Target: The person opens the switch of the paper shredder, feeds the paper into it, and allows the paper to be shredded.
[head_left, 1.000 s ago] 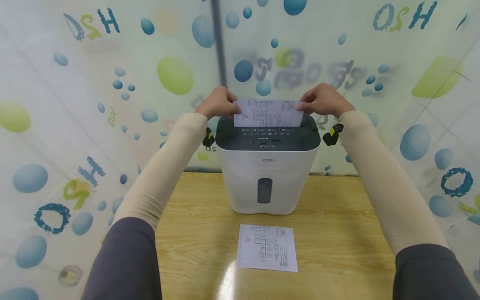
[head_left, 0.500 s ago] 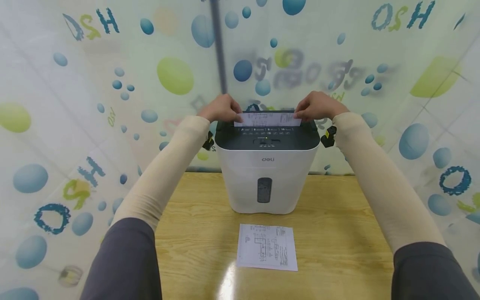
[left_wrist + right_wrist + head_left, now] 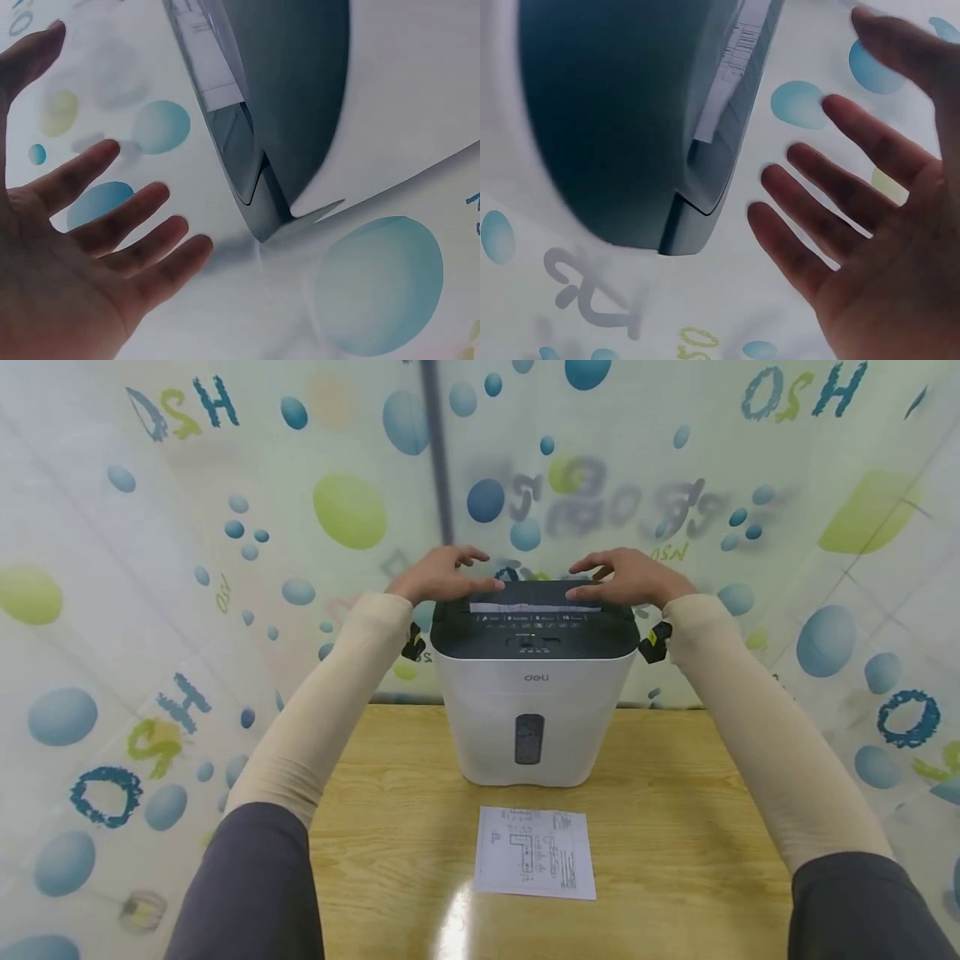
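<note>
A white paper shredder (image 3: 536, 710) with a dark top stands upright at the back of the table. Only a thin strip of a printed sheet (image 3: 517, 607) shows above its feed slot; the wrist views also show that sheet (image 3: 214, 56) in the slot. Above the slot's left end is my left hand (image 3: 444, 575), fingers spread and holding nothing. Over the right end hovers my right hand (image 3: 630, 577), its fingers apart and nothing between them. Another printed sheet (image 3: 536, 853) lies flat on the table in front of the shredder.
The wooden table (image 3: 675, 810) reaches back to a patterned curtain (image 3: 360, 435) close behind the shredder. More of the curtain hangs along both sides. Small black devices are strapped to both wrists.
The sheet in the shredder has sunk from standing well above the slot to a thin strip. Both hands followed it down, then let go and spread their fingers.
</note>
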